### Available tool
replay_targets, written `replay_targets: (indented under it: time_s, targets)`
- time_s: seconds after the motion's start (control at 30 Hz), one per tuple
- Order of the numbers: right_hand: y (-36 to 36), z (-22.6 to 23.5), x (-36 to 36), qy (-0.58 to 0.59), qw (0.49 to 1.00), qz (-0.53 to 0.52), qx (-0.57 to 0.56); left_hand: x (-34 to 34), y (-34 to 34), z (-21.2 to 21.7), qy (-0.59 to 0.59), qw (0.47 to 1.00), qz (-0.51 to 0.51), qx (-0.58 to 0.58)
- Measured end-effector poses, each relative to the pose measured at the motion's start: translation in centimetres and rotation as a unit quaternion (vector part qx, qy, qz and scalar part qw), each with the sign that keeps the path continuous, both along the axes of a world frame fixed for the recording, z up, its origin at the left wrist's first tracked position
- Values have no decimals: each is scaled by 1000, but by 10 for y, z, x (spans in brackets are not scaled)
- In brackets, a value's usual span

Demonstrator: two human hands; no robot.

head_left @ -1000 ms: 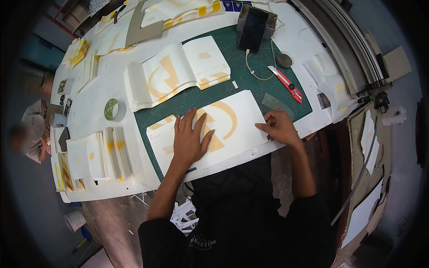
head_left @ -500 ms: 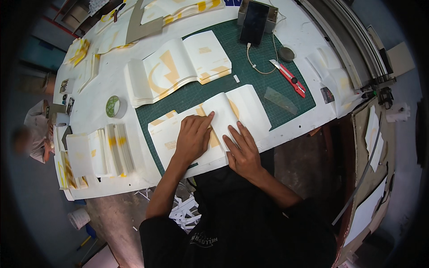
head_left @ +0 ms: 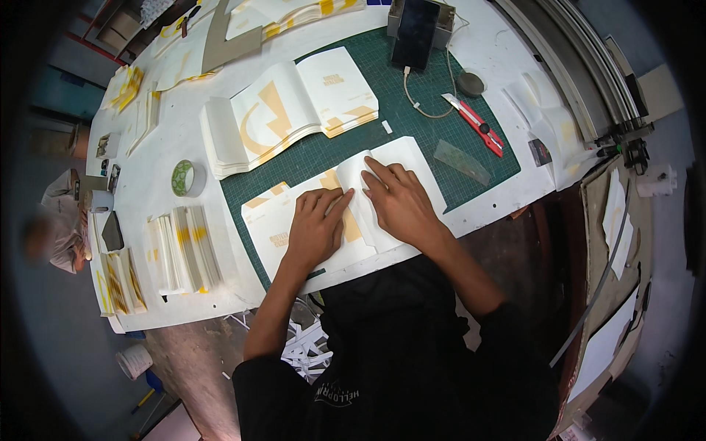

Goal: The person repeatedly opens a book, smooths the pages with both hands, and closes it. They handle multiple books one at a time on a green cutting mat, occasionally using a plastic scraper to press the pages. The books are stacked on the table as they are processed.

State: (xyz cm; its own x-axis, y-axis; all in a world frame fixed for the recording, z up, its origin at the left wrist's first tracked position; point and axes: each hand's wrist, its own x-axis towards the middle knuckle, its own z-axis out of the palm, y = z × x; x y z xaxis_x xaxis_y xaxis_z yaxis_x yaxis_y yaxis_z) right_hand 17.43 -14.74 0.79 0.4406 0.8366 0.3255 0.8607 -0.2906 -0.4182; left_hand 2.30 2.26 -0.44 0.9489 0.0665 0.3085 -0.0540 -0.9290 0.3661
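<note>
A white paper sheet with pale orange print [head_left: 276, 231] lies in front of me, partly on the green cutting mat, with a folded flap [head_left: 353, 176] near its middle. My left hand [head_left: 316, 224] rests on the left part, fingers bent and the index fingertip at the flap's edge. Pressed on the flap and the paper right of it is my right hand [head_left: 401, 198], its fingers stretched toward the flap's far end. Neither hand grips anything. Beyond them lies a stack of similar printed sheets [head_left: 272, 110], creased and spread open.
A red utility knife [head_left: 476, 125], a clear plastic strip [head_left: 461, 162] and a round grey object [head_left: 471, 84] lie on the cutting mat [head_left: 412, 95]. A phone [head_left: 415, 38] leans on a box, cable attached. Left stand a green tape roll [head_left: 189, 178] and folded bundles [head_left: 184, 250].
My right hand has moved up and left onto the flap, closer to my left hand. At left, the white page beside the folded bundle no longer spreads outward. My left hand stays nearly still.
</note>
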Motion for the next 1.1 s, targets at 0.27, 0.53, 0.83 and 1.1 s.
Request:
replay_targets:
  time_s: [0.27,0.53,0.83,1.1]
  targets:
    - [0,-8,-1,-69,997,-6,-24,1,-1,1,31,999,17,-8]
    - [-4,-9,4,-68,997,-11,-29,2,2,0,72,997,-12,13]
    - [-5,-11,5,-74,997,-17,-34,4,0,2,81,996,-12,23]
    - [-3,-12,4,-76,996,-18,-50,4,0,2,83,996,-5,12]
